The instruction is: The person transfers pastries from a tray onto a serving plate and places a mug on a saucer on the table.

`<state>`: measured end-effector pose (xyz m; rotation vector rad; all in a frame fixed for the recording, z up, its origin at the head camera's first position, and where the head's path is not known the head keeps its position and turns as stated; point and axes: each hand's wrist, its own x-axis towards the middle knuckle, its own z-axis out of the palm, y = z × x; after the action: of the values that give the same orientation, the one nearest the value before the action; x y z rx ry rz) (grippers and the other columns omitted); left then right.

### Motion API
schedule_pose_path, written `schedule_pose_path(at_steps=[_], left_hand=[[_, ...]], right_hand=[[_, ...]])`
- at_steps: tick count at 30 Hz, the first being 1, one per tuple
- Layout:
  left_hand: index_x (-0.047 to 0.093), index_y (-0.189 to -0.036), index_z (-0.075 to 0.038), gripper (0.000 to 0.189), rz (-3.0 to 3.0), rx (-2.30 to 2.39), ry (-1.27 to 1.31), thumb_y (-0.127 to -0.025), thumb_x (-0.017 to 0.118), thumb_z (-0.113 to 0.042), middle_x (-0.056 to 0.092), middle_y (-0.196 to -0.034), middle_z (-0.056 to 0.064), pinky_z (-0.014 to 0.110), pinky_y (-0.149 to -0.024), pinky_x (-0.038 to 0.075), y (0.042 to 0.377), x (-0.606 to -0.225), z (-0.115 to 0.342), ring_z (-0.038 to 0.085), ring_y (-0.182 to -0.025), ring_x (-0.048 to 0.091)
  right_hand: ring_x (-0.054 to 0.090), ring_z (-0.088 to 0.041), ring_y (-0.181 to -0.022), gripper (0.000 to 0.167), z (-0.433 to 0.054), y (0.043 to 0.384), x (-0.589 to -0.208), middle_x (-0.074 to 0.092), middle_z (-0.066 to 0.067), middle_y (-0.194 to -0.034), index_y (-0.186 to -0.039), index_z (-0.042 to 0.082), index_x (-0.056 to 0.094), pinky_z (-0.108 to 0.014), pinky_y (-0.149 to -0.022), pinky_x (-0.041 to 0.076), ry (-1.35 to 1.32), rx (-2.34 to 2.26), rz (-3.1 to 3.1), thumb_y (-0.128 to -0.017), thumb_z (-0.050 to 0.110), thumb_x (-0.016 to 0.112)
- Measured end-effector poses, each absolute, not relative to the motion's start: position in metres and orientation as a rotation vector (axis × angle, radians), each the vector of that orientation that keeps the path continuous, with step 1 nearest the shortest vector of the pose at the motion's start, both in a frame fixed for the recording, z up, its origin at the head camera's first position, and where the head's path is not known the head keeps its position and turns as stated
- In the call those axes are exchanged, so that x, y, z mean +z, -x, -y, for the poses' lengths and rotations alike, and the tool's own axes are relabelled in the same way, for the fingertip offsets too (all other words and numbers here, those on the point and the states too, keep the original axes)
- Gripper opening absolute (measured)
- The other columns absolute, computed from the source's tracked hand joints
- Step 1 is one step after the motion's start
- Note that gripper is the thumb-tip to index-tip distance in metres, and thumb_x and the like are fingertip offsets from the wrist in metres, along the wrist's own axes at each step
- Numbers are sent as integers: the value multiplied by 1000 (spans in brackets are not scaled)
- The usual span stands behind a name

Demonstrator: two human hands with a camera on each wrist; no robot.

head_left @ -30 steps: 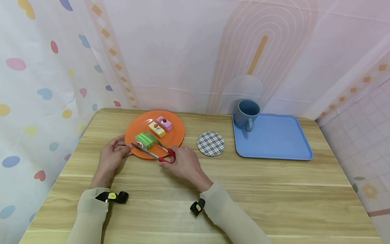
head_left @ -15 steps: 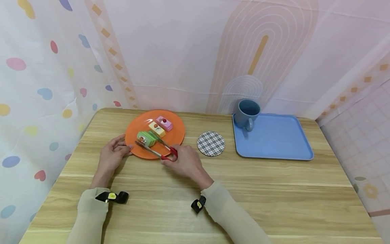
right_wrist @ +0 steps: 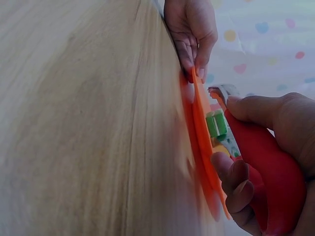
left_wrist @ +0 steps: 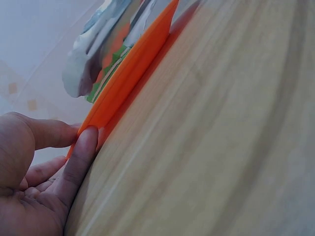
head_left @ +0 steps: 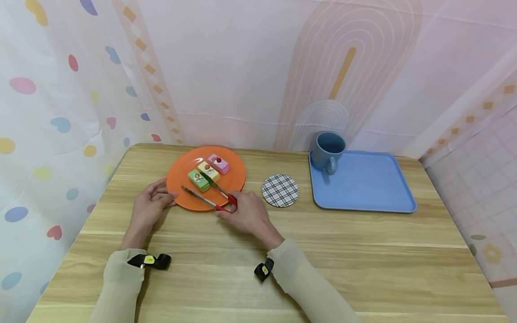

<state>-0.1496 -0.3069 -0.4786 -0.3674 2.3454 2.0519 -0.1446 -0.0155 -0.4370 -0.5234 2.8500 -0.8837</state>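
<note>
My left hand (head_left: 147,206) pinches the left rim of an orange plate (head_left: 234,179), thumb and fingers on either side of its edge in the left wrist view. In my right hand (head_left: 248,213) I grip red-handled metal tongs (head_left: 198,195), their arms spread apart over the plate. A green toy cake slice (head_left: 199,180) lies on the plate between the tong tips, with one arm close along its right side. Beside it sit a cream toy cake slice (head_left: 210,171) and a pink one (head_left: 218,163), all three in a slanting row. The right wrist view shows the red handles (right_wrist: 266,172) within my fingers.
A round plaid coaster (head_left: 280,190) lies right of the plate. Farther right is a blue tray (head_left: 367,184) with a grey-blue mug (head_left: 327,152) on its back left corner. A patterned curtain (head_left: 242,67) hangs behind the wooden table (head_left: 343,251).
The green cake slice has turned and shifted right, up against the cream one. The tongs have spread and moved slightly right, off the green slice. My left hand stays at the plate's rim.
</note>
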Motion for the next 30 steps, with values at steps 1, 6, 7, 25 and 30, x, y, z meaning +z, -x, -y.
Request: schedule_pose_path(at_steps=[1, 6, 7, 25, 30], left_hand=[[34, -159, -5, 71, -2344, 2053, 369, -98, 69, -9, 63, -103, -6, 15, -75, 63, 150, -478, 307, -2, -83, 68], [34, -160, -5, 71, -2345, 2052, 372, -98, 69, -9, 62, -104, -6, 15, -75, 63, 149, -478, 307, -2, -83, 68], [34, -160, -5, 71, -2346, 2052, 372, -98, 69, -9, 62, -104, -6, 15, -75, 63, 149, -478, 306, -2, -83, 68], [34, -160, -5, 73, -2333, 2072, 354, -97, 71, -10, 64, -103, -8, 16, -74, 63, 149, -480, 307, -2, -84, 69], [34, -159, -4, 73, -2328, 2088, 347, -97, 71, -10, 65, -103, -8, 16, -74, 63, 150, -481, 307, -2, -84, 70]], right_hand=[[50, -9, -61, 44, 15, 145, -437, 55, 7, -62, -82, 14, 65, -19, -48, 35, 526, -885, -2852, -85, 55, 80], [51, -9, -59, 44, 14, 144, -434, 56, 8, -62, -82, 13, 66, -19, -46, 35, 545, -894, -2864, -85, 55, 80], [51, -8, -59, 44, 14, 143, -433, 56, 8, -62, -82, 13, 66, -18, -46, 35, 549, -894, -2868, -85, 55, 80], [51, -6, -56, 44, 3, 135, -423, 61, 9, -66, -93, 11, 70, -17, -45, 38, 564, -997, -2858, -85, 53, 81], [52, -7, -57, 45, -3, 133, -421, 63, 8, -67, -96, 11, 71, -18, -47, 39, 550, -1023, -2845, -86, 53, 80]])
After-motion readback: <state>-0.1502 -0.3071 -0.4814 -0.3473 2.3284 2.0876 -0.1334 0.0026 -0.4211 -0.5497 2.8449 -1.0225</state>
